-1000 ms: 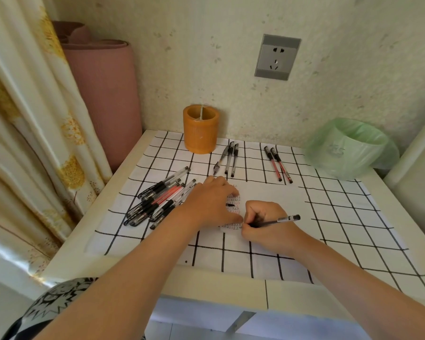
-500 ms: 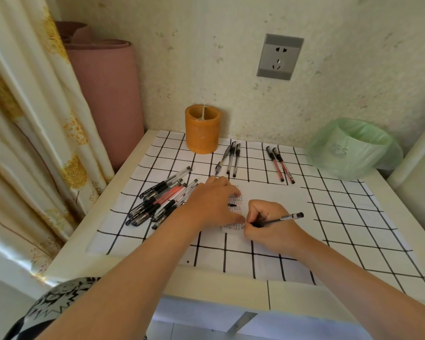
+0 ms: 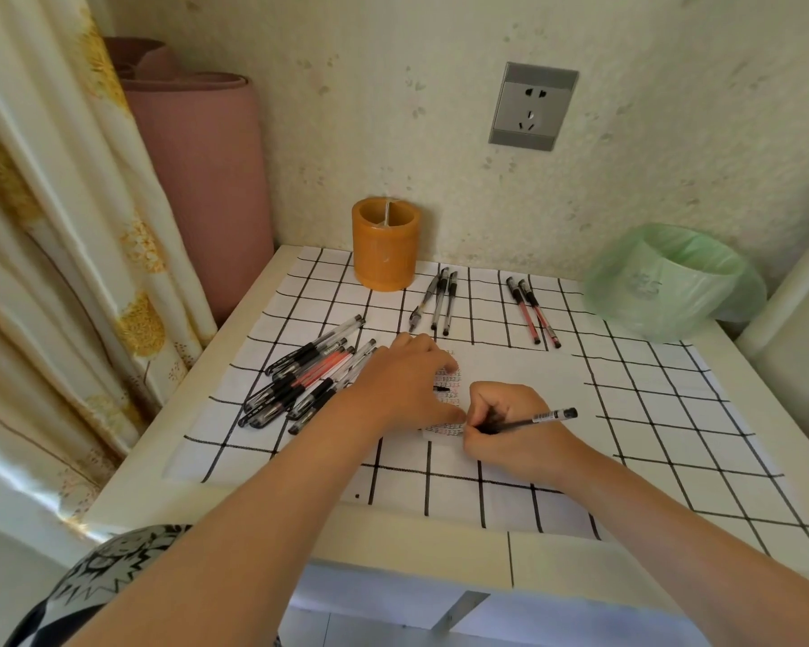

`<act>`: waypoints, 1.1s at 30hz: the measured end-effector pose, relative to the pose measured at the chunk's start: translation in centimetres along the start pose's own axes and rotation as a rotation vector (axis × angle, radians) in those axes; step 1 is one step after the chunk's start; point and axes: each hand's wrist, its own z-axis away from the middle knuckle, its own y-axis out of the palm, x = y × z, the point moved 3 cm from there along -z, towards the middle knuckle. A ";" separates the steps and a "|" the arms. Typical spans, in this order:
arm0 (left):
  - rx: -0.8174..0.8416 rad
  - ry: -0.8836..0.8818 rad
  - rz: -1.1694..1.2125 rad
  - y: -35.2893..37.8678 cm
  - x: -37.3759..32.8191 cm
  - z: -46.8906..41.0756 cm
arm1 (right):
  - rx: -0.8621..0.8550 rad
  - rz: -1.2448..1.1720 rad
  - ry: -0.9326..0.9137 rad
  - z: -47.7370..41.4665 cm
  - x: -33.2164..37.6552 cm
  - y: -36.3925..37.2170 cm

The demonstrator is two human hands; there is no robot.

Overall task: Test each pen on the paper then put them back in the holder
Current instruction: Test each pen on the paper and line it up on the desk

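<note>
My right hand (image 3: pixel 514 427) grips a black pen (image 3: pixel 540 418) with its tip down on a white paper (image 3: pixel 510 371) covered with small scribbles near its left edge. Flat on that paper's left part lies my left hand (image 3: pixel 402 385), holding it still. A pile of several black and red pens (image 3: pixel 307 378) lies just left of my left hand. Three black pens (image 3: pixel 437 301) and two red pens (image 3: pixel 531 310) lie in separate groups farther back. The orange pen holder (image 3: pixel 385 245) stands at the back against the wall.
A green-lined bin (image 3: pixel 669 282) sits at the back right corner. The grid-patterned cover (image 3: pixel 650 413) spans the small table. A pink roll (image 3: pixel 202 179) and a curtain (image 3: pixel 43 226) stand to the left. A wall socket (image 3: pixel 532 106) is above.
The right hand's pen has shifted very slightly on the paper; the left hand stays flat. The view has barely moved.
</note>
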 end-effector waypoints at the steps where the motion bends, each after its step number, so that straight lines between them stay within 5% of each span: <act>1: 0.000 0.000 -0.001 0.0 0.0 0.0 | 0.001 -0.002 0.008 0.0 0.1 0.0; 12: 0.038 0.006 0.098 -1.0 0.6 0.3 | -0.178 -0.308 0.109 0.2 0.4 -1.1; 17: -0.069 -0.071 0.122 -2.7 3.0 0.8 | -0.277 -0.372 0.116 -0.1 0.9 -2.7; 26: -0.019 -0.033 0.006 -2.2 1.4 1.2 | -0.197 -0.634 0.262 -0.9 1.3 -3.2; 29: -0.034 -0.048 0.008 -2.1 1.2 1.0 | -0.211 -0.562 0.203 -1.0 1.6 -3.7; 33: -0.021 -0.042 0.049 -2.4 1.4 1.2 | -0.241 -0.176 0.174 -1.5 1.3 -4.1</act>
